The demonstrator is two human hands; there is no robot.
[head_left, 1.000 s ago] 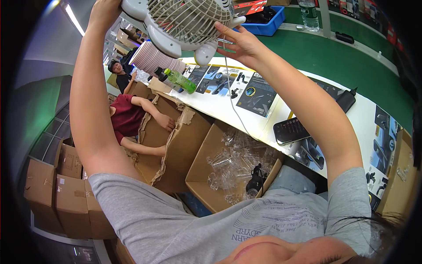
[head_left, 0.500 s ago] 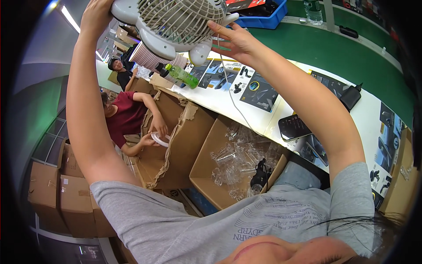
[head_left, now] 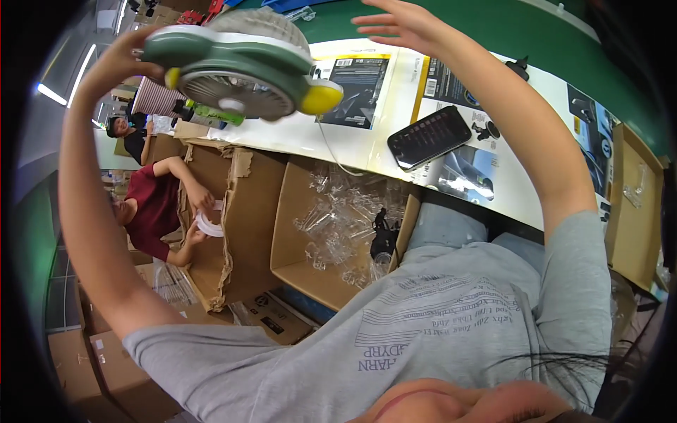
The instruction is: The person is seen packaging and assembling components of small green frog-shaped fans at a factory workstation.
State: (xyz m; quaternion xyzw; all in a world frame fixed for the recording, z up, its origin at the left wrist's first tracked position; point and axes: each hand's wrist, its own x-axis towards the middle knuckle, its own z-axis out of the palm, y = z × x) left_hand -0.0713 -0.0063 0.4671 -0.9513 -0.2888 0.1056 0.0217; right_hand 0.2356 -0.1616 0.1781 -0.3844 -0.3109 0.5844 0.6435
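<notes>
At the upper left a small desk fan point(head_left: 243, 55) with a green and white body, round grille and yellow feet is held up over the table. My left hand point(head_left: 130, 62) grips its left end, fingers curled round the edge. A thin pale cable point(head_left: 330, 149) hangs from the fan to the table's near edge. My right hand point(head_left: 403, 27) is raised to the right of the fan, apart from it, fingers spread and nothing in them. Below that hand a black phone point(head_left: 430, 137) lies on the white table point(head_left: 384, 151).
A cardboard box point(head_left: 288, 247) of clear plastic parts point(head_left: 331, 218) and a black item point(head_left: 383, 240) stands against the table. Left of it, a person in a red shirt point(head_left: 156, 211) handles a white ring point(head_left: 209, 224) over a torn carton point(head_left: 254, 211). Behind the fan lies a green bottle point(head_left: 217, 114).
The fan has moved left and turned, so its green side with yellow feet now shows. My right hand has come off it and moved right. The view has shifted too.
</notes>
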